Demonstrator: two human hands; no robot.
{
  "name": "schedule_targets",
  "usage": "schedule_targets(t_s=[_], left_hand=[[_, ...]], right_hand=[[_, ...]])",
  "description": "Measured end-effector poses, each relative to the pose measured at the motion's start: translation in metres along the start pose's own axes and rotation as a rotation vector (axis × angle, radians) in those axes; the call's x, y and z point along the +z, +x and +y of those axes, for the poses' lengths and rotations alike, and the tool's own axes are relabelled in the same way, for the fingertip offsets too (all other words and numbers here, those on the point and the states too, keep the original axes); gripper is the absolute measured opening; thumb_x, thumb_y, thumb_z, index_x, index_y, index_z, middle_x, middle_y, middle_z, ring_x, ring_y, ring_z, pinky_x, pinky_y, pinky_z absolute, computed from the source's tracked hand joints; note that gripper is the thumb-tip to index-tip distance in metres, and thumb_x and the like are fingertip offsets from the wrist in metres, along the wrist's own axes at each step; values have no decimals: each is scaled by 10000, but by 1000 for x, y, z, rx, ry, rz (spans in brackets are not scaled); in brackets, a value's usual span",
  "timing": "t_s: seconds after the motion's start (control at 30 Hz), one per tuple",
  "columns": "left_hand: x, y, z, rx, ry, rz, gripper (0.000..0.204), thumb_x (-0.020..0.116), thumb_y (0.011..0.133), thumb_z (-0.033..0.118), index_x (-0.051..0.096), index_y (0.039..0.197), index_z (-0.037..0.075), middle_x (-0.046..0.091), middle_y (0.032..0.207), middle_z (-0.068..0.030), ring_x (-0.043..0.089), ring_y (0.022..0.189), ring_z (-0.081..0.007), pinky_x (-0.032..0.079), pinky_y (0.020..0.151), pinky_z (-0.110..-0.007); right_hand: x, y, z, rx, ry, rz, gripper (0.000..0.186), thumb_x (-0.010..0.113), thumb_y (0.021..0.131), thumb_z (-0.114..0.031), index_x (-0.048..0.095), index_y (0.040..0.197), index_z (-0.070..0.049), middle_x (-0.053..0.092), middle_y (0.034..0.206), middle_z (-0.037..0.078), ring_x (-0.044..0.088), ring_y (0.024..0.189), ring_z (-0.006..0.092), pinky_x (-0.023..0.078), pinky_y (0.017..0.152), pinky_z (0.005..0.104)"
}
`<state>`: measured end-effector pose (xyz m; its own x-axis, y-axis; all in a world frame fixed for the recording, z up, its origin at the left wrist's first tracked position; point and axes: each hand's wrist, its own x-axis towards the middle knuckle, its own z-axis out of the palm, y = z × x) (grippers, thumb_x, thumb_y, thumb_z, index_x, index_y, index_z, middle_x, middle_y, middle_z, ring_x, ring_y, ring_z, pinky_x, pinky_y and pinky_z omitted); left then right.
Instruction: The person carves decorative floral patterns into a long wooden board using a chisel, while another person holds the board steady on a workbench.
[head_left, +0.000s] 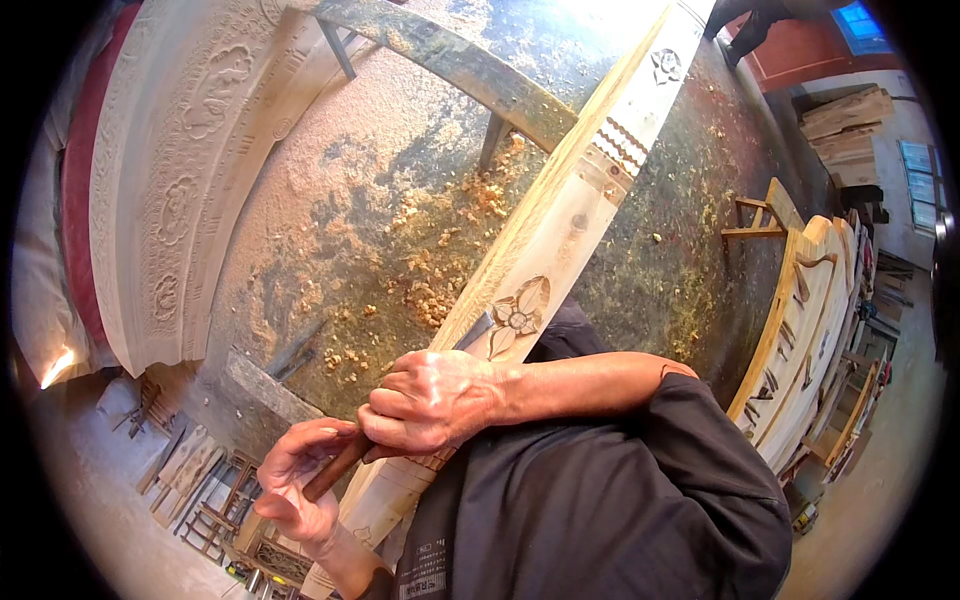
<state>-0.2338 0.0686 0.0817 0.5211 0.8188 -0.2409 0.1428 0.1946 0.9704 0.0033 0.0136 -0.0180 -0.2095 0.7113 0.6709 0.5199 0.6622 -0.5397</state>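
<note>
My right hand is closed in a fist round a chisel, whose metal blade sticks out past it toward a carved flower. Its brown wooden handle runs back into my left hand, which curls loosely about the butt end, thumb held apart. Beneath both hands lies a long pale wooden beam, slanting from lower left to upper right. The blade rests at the beam's left edge, beside the petals; whether its tip cuts into the wood cannot be made out.
A trestle bar supports the beam's far part. Wood shavings and sawdust cover the floor. Large carved panels stand at left. At right, several hand tools lie on a pale wooden bench. A person's leg shows at the far right.
</note>
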Motion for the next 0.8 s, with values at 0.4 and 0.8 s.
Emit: schedule_targets(t_s=[0.4, 0.8], left_hand=[[12, 7, 13, 95, 89, -38, 1252, 402, 899, 1059, 759, 1112, -122, 785, 1070, -310, 787, 1027, -382, 640, 955, -482], [15, 8, 19, 111, 122, -41, 1267, 440, 845, 1089, 764, 1118, -105, 793, 1051, -295, 801, 985, -379, 654, 915, -456]], right_hand=[[-3, 1, 3, -33, 88, 90, 393, 830, 936, -373, 611, 931, -47, 511, 749, 24, 642, 608, 207, 517, 541, 381], [-3, 2, 2, -29, 61, 91, 404, 840, 903, -384, 620, 933, -47, 512, 750, 22, 648, 620, 206, 518, 545, 386]])
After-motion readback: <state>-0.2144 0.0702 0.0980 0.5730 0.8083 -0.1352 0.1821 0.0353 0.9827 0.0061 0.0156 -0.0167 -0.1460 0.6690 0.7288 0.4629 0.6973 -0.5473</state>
